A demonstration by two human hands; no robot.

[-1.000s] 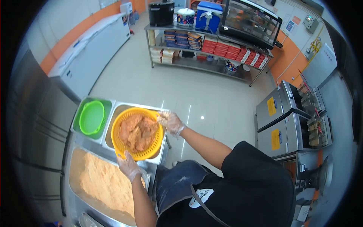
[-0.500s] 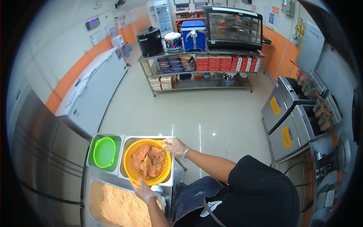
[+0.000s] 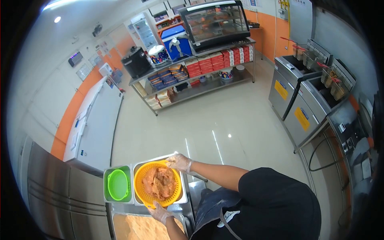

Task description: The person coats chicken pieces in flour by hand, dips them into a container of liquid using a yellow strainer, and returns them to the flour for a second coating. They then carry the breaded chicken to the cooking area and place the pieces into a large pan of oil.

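Note:
A round yellow plastic basket (image 3: pixel 139 192) holds raw, orange-coated meat pieces (image 3: pixel 160 182) that look like chicken. It is over a rectangular steel pan (image 3: pixel 184 197); whether it rests on the pan's bottom is hidden. My right hand (image 3: pixel 179 163), in a clear plastic glove, grips the basket's far-side handle. On the opposite side, my gloved left hand (image 3: pixel 161 213) is closed on the near rim. Below my left hand lies a steel pan of pale orange breading powder (image 3: pixel 148 229), partly cut off by the frame. A green basket (image 3: pixel 119 185) sits in a smaller pan to the left.
Two fryers (image 3: pixel 306 106) with wire baskets stand at the right. Across the tiled floor is a steel table (image 3: pixel 192 89) with a display warmer (image 3: pixel 216 24), a blue cooler (image 3: pixel 176 44) and stacked boxes. A white chest freezer (image 3: pixel 94 124) lines the left wall.
My head view has turned and tilted, so the room appears rotated and the pans sit lower in the picture. Both hands keep hold of the yellow basket, which stays over the same pan.

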